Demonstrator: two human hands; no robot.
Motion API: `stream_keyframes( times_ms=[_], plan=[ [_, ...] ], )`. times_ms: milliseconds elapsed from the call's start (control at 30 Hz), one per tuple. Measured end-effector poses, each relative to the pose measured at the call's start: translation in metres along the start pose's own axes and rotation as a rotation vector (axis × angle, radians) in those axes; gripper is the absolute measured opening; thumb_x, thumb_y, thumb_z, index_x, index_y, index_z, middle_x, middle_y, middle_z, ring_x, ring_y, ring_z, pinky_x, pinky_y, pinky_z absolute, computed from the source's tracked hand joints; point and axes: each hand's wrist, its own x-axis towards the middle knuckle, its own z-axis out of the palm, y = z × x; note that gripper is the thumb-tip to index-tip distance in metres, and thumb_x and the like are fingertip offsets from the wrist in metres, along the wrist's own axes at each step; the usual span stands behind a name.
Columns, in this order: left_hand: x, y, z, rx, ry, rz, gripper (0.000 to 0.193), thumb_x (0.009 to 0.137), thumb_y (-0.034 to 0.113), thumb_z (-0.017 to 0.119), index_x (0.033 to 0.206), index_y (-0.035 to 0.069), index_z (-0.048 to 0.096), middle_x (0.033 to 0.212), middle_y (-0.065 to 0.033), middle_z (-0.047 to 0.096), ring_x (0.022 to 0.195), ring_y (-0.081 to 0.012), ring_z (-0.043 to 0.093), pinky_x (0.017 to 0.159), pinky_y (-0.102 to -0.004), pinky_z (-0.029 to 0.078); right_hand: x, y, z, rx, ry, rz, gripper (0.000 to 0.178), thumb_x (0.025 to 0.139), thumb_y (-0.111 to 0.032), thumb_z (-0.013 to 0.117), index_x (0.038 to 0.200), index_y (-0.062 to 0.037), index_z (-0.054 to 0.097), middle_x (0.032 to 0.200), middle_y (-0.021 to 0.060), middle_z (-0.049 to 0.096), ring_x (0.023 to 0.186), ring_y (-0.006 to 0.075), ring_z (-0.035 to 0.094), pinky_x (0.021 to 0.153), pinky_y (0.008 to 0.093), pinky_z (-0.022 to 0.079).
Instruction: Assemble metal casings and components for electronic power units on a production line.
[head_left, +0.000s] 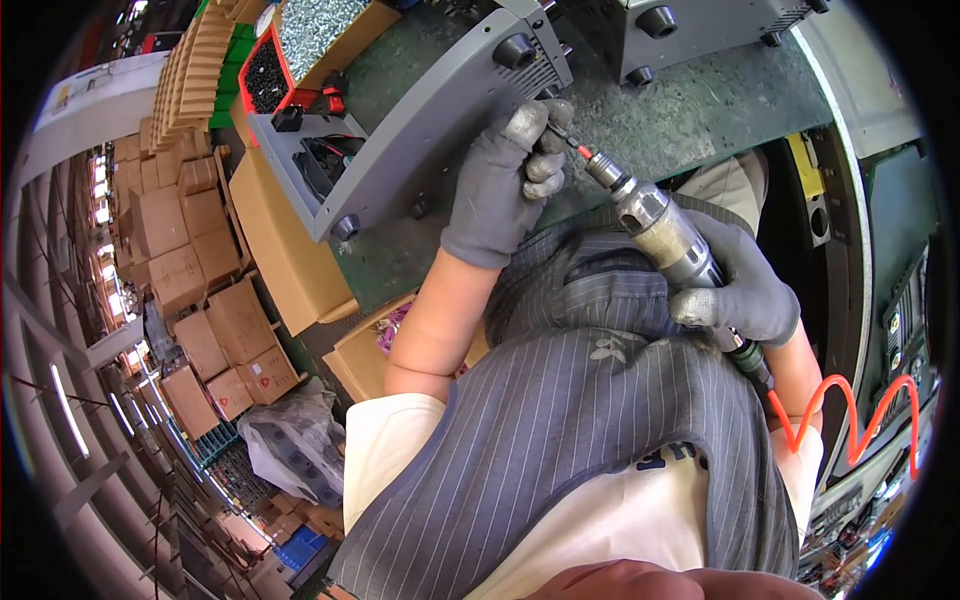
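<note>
Should the driver point(667, 235) gripped by the right hand point(748, 280) spin early, left-hand fingers point(545, 170) closed beside its bit point(571, 140) could be snagged.

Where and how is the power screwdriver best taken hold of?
Probably by its thick round barrel, fingers wrapped around from the person's right, as the right hand does. The power screwdriver slants, its thin bit toward the left hand, its orange hose trailing behind; both look poorer holds.
</note>
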Motion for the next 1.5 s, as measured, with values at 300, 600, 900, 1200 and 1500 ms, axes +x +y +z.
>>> stream_keyframes(
  times_ms=[300, 600, 900, 1200, 1500],
  plan=[
    [-0.003, 0.017, 0.0, 0.462, -0.021, 0.033, 0.028, 0.088, 0.028, 0.061, 0.096, 0.001, 0.064, 0.06, 0.0024, 0.05, 0.049, -0.0018, 0.038, 0.045, -0.0164, 0.031, -0.006, -0.005, -0.008, 0.049, -0.107, 0.127, 0.065, 0.065, -0.026, 0.08, 0.117, 0.0012, 0.051, 0.087, 0.0036, 0.058, 0.078, 0.0105, 0.055, 0.07, 0.0265, 0.046],
    [-0.039, 0.079, 0.048, 1.576, -0.082, 0.688, 0.021, 0.079, 0.013, 0.069, 0.097, 0.003, 0.067, 0.086, -0.0041, 0.064, 0.075, -0.01, 0.058, 0.067, -0.0215, 0.045, 0.01, 0.005, -0.007, 0.07, 0.128, -0.016, 0.062, 0.07, -0.03, 0.076, 0.117, 0.0035, 0.053, 0.087, 0.0012, 0.055, 0.077, 0.0089, 0.048, 0.071, 0.0233, 0.041],
    [0.021, 0.128, 0.045, 1.962, -0.175, 0.042, 0.047, 0.072, 0.044, 0.068, 0.1, 0.006, 0.065, 0.08, -0.0154, 0.064, 0.074, -0.0274, 0.063, 0.068, -0.0357, 0.049, 0.028, 0.004, 0.0, 0.133, 0.121, -0.049, 0.061, 0.071, -0.028, 0.075, 0.117, 0.0044, 0.051, 0.086, 0.0009, 0.055, 0.074, 0.0073, 0.049, 0.067, 0.022, 0.041],
    [0.026, 0.128, 0.051, 1.885, -0.2, -0.095, 0.03, 0.071, 0.021, 0.067, 0.09, -0.002, 0.061, 0.065, -0.0019, 0.055, 0.055, -0.0084, 0.052, 0.052, -0.0235, 0.044, 0.03, -0.003, 0.004, 0.101, 0.163, -0.006, 0.053, 0.073, -0.027, 0.074, 0.112, 0.0028, 0.053, 0.088, 0.0016, 0.056, 0.078, 0.0081, 0.05, 0.071, 0.0231, 0.042],
    [0.015, 0.129, 0.046, 2.032, -0.191, 0.194, 0.034, 0.073, 0.024, 0.067, 0.094, -0.002, 0.059, 0.074, -0.0035, 0.057, 0.062, -0.0073, 0.053, 0.053, -0.0227, 0.044, 0.03, -0.007, 0.003, 0.006, 0.163, -0.061, 0.059, 0.071, -0.029, 0.077, 0.116, 0.0011, 0.053, 0.093, 0.0022, 0.058, 0.083, 0.012, 0.053, 0.079, 0.0272, 0.043]
  ],
)
